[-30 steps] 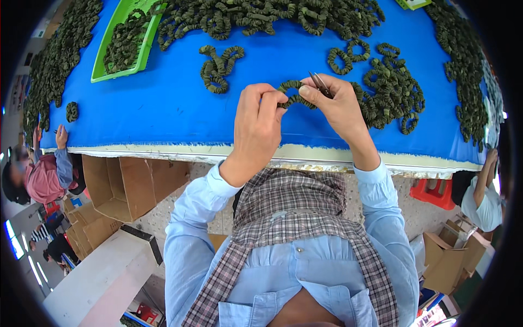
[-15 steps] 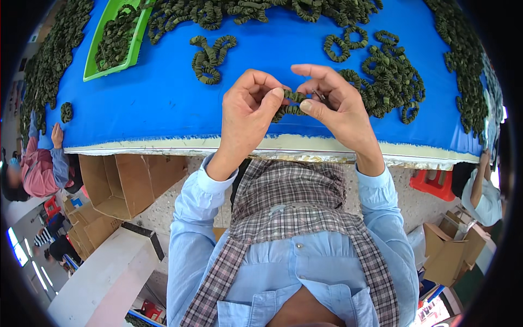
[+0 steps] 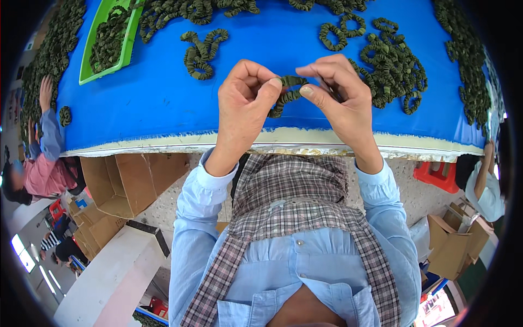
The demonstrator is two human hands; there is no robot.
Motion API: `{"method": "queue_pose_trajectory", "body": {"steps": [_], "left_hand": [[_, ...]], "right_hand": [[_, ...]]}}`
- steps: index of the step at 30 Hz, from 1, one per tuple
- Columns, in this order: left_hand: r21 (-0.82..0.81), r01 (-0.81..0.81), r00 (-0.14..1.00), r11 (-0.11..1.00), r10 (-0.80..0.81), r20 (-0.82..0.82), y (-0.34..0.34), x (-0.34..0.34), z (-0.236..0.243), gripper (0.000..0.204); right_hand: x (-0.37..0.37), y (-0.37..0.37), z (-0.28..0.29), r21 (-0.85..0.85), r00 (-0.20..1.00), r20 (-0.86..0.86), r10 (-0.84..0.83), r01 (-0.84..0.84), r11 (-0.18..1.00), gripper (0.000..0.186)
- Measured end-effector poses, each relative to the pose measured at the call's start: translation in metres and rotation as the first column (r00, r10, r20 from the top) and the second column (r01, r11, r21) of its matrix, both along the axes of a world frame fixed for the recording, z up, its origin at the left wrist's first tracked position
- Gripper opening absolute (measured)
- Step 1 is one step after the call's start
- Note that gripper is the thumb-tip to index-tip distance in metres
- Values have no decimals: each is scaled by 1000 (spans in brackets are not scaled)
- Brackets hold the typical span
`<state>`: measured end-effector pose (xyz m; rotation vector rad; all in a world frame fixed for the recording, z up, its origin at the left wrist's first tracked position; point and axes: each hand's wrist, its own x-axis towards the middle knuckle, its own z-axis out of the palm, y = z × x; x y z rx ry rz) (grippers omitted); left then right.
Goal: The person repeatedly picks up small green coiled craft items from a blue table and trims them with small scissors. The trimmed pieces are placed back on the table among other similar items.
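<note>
My left hand (image 3: pixel 245 111) pinches an olive-green ruched fabric ring (image 3: pixel 289 98) between thumb and fingers over the blue table cover (image 3: pixel 152 103). My right hand (image 3: pixel 340 103) is closed round small dark snips (image 3: pixel 332 90), partly hidden by its fingers, with its thumb at the ring's right part; its index finger is slightly blurred. Similar rings lie beyond my hands, in a loose group (image 3: pixel 201 57) on the left and a heap (image 3: pixel 389 73) on the right.
A green tray (image 3: pixel 128 46) of rings and long piles (image 3: pixel 463 65) lie on the table. Co-workers (image 3: pixel 41 174) (image 3: pixel 482 199) work at both ends. Cardboard boxes (image 3: pixel 125 180), a red stool (image 3: pixel 436 175) and a white bench (image 3: pixel 109 272) stand below the edge.
My left hand has moved up and left and turned, thumb now on the ring. My right index finger has lifted. The left co-worker's arm now reaches farther along the table.
</note>
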<state>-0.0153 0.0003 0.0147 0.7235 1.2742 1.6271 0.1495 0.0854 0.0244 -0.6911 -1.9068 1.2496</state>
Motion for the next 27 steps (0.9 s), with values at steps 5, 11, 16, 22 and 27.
{"method": "queue_pose_trajectory", "body": {"steps": [5, 11, 16, 22, 27], "left_hand": [[-22, 3, 1000, 1000, -3, -1, -1, 1, -2, 7], [-19, -37, 999, 999, 37, 6, -2, 4, 0, 6], [75, -98, 995, 992, 96, 31, -1, 7, 4, 8], [117, -105, 994, 988, 102, 30, -2, 11, 2, 9], [103, -89, 995, 991, 83, 58, -2, 9, 2, 9]], "right_hand": [[1, -4, 3, 243, 997, 74, -11, -7, 970, 33], [-1, -6, 17, 314, 989, 129, -77, 33, 949, 41], [6, -2, 22, 405, 969, 134, -206, 136, 904, 41], [6, -3, 7, 701, 965, 93, -244, 110, 704, 40], [4, -4, 5, 705, 963, 78, -259, 131, 698, 43]]}}
